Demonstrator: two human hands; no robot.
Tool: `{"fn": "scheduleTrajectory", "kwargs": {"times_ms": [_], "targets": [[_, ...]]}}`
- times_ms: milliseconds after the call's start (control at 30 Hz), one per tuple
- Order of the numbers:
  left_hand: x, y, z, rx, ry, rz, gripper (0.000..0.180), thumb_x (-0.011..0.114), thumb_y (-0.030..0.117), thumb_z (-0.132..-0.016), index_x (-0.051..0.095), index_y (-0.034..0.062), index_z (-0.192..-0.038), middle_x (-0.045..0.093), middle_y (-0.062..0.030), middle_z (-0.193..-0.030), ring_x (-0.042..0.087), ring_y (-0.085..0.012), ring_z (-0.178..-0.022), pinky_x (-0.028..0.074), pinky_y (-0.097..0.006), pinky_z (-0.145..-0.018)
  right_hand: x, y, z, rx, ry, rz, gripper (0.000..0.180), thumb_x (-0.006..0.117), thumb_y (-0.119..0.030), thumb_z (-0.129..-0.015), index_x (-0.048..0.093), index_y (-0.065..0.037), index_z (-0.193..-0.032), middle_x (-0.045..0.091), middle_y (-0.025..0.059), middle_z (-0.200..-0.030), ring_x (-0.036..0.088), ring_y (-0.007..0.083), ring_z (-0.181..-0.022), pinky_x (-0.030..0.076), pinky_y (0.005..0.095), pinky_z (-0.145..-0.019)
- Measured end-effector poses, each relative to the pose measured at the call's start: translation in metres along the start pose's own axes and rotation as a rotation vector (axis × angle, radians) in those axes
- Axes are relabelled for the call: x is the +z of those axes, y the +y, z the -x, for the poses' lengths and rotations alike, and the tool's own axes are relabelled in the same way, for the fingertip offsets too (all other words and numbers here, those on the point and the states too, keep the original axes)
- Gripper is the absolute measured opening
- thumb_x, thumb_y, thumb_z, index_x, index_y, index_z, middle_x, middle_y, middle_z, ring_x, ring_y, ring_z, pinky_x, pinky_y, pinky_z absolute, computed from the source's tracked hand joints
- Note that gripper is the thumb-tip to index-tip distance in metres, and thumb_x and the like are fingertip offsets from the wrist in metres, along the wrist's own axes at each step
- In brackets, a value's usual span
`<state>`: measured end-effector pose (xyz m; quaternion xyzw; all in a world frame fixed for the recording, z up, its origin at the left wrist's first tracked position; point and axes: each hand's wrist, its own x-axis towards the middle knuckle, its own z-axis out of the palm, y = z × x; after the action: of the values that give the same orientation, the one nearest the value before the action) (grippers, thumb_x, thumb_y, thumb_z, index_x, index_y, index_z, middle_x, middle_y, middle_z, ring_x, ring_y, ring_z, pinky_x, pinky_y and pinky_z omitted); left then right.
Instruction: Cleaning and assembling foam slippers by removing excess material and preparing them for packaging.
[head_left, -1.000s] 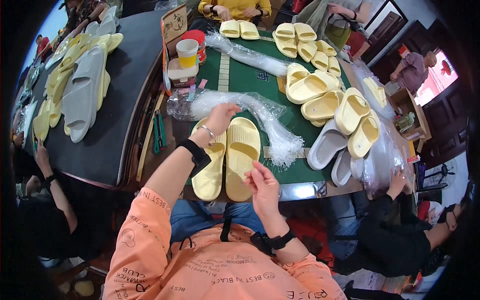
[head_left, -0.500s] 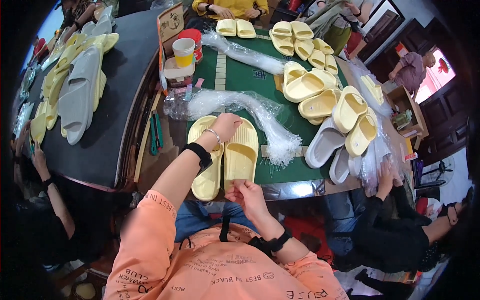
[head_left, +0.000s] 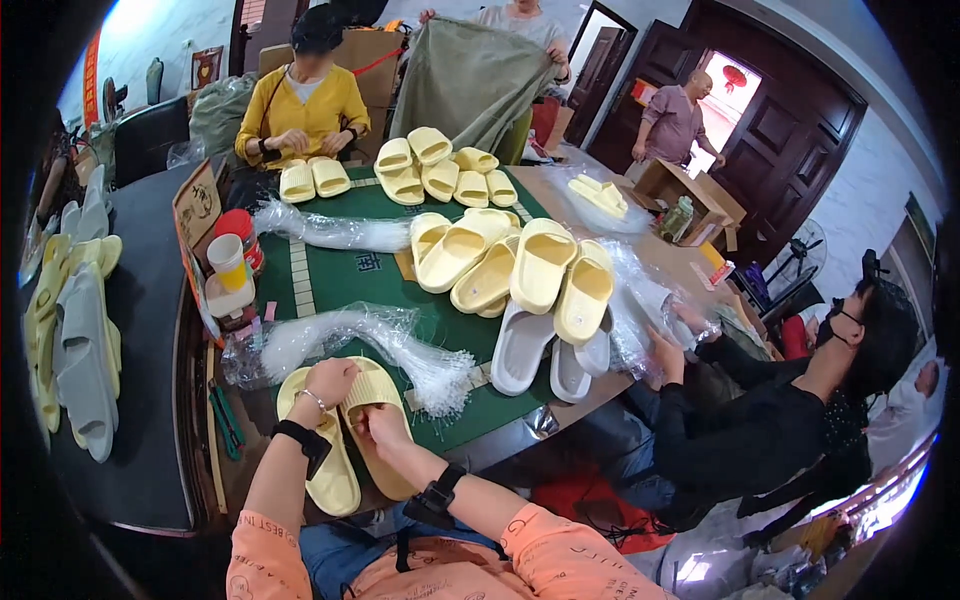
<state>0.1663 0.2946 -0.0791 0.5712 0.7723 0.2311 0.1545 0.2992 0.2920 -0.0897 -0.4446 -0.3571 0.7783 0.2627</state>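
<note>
Side by side at the table's near edge lie two pale yellow slippers, a left slipper [head_left: 334, 478] and a right slipper [head_left: 376, 384], toes pointing away from me. My left hand [head_left: 332, 380] is over their straps, at the inner sides, its fingers closed; whatever they pinch is hidden. At the foot opening of the right slipper, just under the strap, my right hand [head_left: 382, 428] has its fingers curled together, tips out of sight. Just beyond the slippers a bundle of thin clear plastic strands [head_left: 350, 338] lies partly in a clear bag, loose ends fanning out to the right.
Yellow slippers [head_left: 462, 250] and grey slippers [head_left: 520, 348] are piled to the right. A green cutter knife [head_left: 226, 420] lies at left, near a white-and-yellow cup [head_left: 230, 262]. More slippers cover the black table [head_left: 150, 400]. Co-workers sit across and at right, one handling clear plastic.
My view has swung up and to the right. My right hand has gone from the right slipper's heel forward to its strap opening; the left hand stays over the straps.
</note>
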Motion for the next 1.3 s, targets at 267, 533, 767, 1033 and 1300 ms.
{"fn": "scheduleTrajectory", "kwargs": {"times_ms": [267,533,767,1033,1300], "targets": [[0.001,0.003,-0.004,-0.098,0.03,-0.07,0.028,0.042,0.028,-0.081,0.061,0.0082,-0.081,0.06,-0.016,-0.08,0.057,-0.0341,-0.076,0.044,-0.043,-0.068,0.001,0.007,-0.02,0.045,-0.107,-0.162,0.012,0.039,-0.007,-0.08,0.045,-0.008,-0.07,0.042,0.0007,-0.057,0.038,0.0111,-0.044,0.028,0.0221,-0.039],[0.016,-0.02,-0.006,-0.129,0.211,0.47,0.017,0.061,0.018,-0.072,0.061,0.0038,-0.08,0.062,-0.0094,-0.071,0.059,-0.0185,-0.066,0.045,-0.029,-0.061,-0.004,0.004,-0.007,0.094,-0.254,-0.064,0.009,0.042,-0.01,-0.081,0.05,-0.006,-0.078,0.048,0.0019,-0.06,0.046,0.0122,-0.049,0.034,0.0224,-0.043],[0.009,-0.017,0.007,-0.161,0.44,0.951,0.008,0.06,0.009,-0.074,0.06,0.0014,-0.076,0.058,-0.0008,-0.073,0.051,-0.0086,-0.067,0.041,-0.022,-0.061,0.002,-0.048,0.028,-0.89,-0.069,0.905,0.017,0.05,-0.014,-0.079,0.052,-0.002,-0.09,0.056,0.0131,-0.074,0.056,0.0281,-0.064,0.045,0.0337,-0.058],[-0.003,-0.006,0.023,-0.12,0.467,1.273,0.01,0.054,0.011,-0.08,0.059,0.0027,-0.084,0.056,0.001,-0.076,0.049,-0.0054,-0.067,0.038,-0.017,-0.06,0.042,-0.043,-0.059,-0.794,-0.29,0.893,0.017,0.048,-0.005,-0.077,0.057,0.0,-0.09,0.06,0.0142,-0.079,0.059,0.0198,-0.075,0.045,0.0298,-0.066],[-0.007,-0.02,0.03,-0.199,0.533,1.749,0.041,0.034,0.042,-0.089,0.038,0.0079,-0.111,0.042,0.0005,-0.079,0.031,-0.004,-0.049,0.027,-0.016,-0.045,0.046,-0.035,-0.056,-0.742,-0.372,0.74,0.014,0.048,-0.013,-0.084,0.054,-0.001,-0.089,0.054,0.0005,-0.067,0.043,0.0073,-0.058,0.038,0.0212,-0.056]]}}
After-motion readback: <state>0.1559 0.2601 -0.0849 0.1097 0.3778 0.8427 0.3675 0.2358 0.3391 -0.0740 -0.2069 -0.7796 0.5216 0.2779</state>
